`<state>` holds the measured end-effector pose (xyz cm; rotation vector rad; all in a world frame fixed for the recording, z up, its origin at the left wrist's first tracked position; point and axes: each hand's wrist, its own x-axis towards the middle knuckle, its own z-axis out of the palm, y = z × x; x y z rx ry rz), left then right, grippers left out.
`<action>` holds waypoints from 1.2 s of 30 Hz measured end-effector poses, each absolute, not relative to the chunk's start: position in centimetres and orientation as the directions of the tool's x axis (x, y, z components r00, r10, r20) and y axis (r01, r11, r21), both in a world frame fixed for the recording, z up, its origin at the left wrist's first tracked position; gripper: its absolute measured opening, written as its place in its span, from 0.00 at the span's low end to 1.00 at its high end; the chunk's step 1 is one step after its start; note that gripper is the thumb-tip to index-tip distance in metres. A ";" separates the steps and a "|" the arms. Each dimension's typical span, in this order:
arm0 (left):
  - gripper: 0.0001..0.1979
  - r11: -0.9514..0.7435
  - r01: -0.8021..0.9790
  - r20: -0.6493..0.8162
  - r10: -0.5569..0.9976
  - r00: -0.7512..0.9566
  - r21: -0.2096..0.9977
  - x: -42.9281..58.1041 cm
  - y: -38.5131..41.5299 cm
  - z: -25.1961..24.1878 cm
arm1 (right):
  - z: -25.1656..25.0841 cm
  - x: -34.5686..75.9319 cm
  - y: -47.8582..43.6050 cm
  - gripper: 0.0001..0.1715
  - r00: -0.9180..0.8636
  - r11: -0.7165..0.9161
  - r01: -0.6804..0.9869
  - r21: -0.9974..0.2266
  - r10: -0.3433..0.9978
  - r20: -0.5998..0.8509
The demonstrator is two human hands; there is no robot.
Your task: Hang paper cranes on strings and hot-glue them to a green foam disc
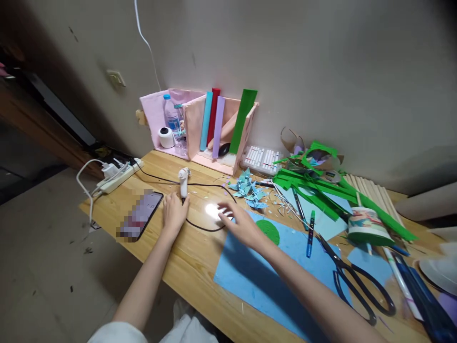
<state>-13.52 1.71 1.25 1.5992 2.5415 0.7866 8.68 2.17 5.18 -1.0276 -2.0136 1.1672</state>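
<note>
My left hand [173, 213] is at the lower end of a white hot glue gun [183, 185], with the thumb on one side and the fingers on the other. A black cord [205, 230] runs from the gun in a loop over the wooden table. My right hand [241, 224] hovers over the table beside that loop, its fingers apart and holding nothing. Below the right forearm lies a blue sheet [246, 290], with a round green disc [267, 232] on its upper edge. Light blue paper cut pieces [248, 190] are heaped just beyond the right hand.
A phone [141, 216] and a white power strip [119, 176] lie on the left. Pink and peach box shelves [196, 126] stand against the wall. On the right are green strips [310, 190], markers [310, 233], large black scissors [353, 276] and a spool-like piece [369, 226].
</note>
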 end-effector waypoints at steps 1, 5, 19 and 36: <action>0.19 0.344 0.825 0.207 0.858 -0.470 0.449 -13.9 2.2 1.2 | 4.5 5.9 3.1 0.16 -0.518 0.227 0.269 -0.936 0.854 0.058; 0.08 0.311 0.815 0.192 0.873 -0.448 0.489 -14.6 2.8 1.2 | 2.2 -3.3 6.4 0.18 -0.436 0.028 0.173 -0.985 0.899 -0.051; 0.11 -0.308 0.736 0.308 0.941 0.141 0.603 -8.8 -7.5 11.3 | 8.8 4.9 -2.5 0.17 -0.326 -0.004 -0.165 -0.986 0.944 0.051; 0.05 -0.802 0.597 0.237 0.577 0.781 -0.012 4.1 9.8 3.4 | 1.3 20.8 -7.4 0.17 0.295 0.046 -0.209 -0.977 0.955 -0.018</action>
